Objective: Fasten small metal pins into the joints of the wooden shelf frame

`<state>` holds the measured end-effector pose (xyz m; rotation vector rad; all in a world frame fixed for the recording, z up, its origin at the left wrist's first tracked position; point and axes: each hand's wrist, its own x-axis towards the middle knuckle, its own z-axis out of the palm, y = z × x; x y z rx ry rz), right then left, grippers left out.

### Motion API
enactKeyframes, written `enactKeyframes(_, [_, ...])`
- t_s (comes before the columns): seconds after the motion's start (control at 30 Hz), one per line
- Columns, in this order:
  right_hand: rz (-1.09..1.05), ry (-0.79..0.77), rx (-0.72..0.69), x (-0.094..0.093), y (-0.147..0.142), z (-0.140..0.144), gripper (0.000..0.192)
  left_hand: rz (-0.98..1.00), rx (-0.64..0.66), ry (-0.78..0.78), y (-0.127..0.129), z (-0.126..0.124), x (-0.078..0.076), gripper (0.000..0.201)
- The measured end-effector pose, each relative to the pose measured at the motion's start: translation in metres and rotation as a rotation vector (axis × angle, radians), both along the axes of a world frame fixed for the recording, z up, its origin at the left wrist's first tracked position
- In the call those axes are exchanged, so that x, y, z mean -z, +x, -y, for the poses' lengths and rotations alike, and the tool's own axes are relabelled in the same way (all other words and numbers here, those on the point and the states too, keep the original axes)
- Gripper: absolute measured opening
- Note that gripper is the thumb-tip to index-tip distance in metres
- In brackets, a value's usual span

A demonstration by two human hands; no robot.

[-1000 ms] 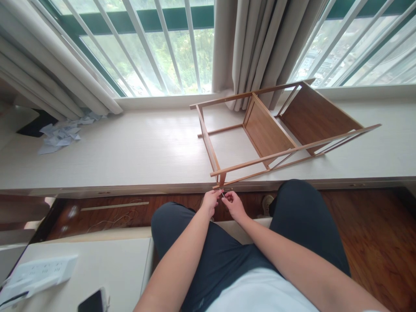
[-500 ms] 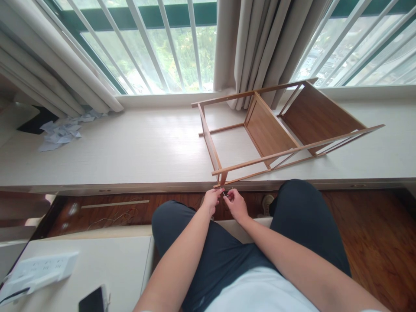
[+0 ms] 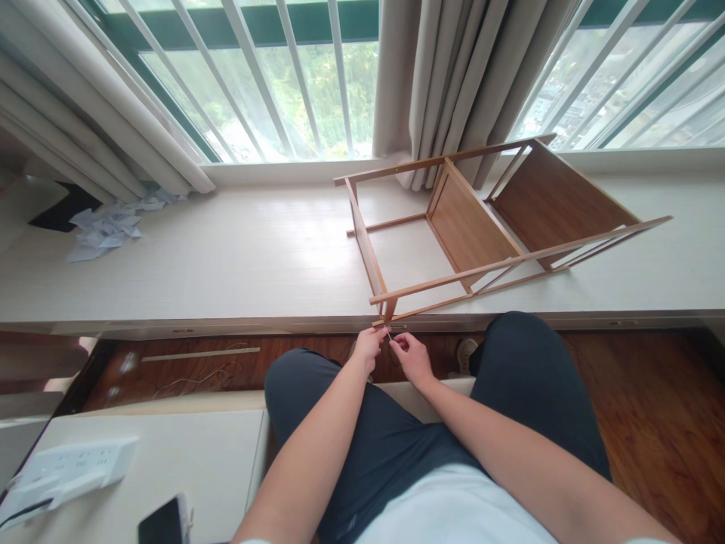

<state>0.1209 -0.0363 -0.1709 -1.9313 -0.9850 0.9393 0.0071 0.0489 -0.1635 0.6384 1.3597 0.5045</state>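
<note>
Hands (image 3: 390,351) pinch something small beneath wooden shelf frame (image 3: 470,227).

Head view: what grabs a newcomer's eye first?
The wooden shelf frame lying on its side on the pale window ledge, one corner overhanging the ledge's front edge. Right at that corner the left hand and right hand meet, fingers pinched around something too small to identify. Further off, crumpled papers sit at the ledge's left end under the curtain.
</note>
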Motion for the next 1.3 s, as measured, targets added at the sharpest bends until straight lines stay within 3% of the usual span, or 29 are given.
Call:
enactKeyframes(0.33, [-0.06, -0.032, -0.023, -0.009, -0.002, -0.001, 0.028, -0.005, -0.014, -0.006, 0.001, 0.0, -0.005, 0.046])
enactKeyframes(0.57, [-0.104, -0.027, -0.066, -0.002, -0.004, -0.002, 0.032, 0.0, -0.021, 0.009, 0.001, 0.0, -0.006, 0.047])
enactKeyframes(0.77, [-0.329, -0.04, -0.06, 0.005, -0.008, -0.007, 0.032, 0.036, -0.041, -0.002, 0.002, 0.001, -0.006, 0.041])
enactKeyframes(1.0, [-0.634, -0.117, 0.048, 0.0, -0.013, -0.01, 0.028, 0.046, -0.038, -0.014, 0.003, 0.001, -0.006, 0.039])
enactKeyframes(1.3, [-0.765, -0.16, 0.098, -0.003, -0.013, -0.012, 0.021, 0.047, -0.039, -0.025, 0.003, 0.0, -0.008, 0.035])
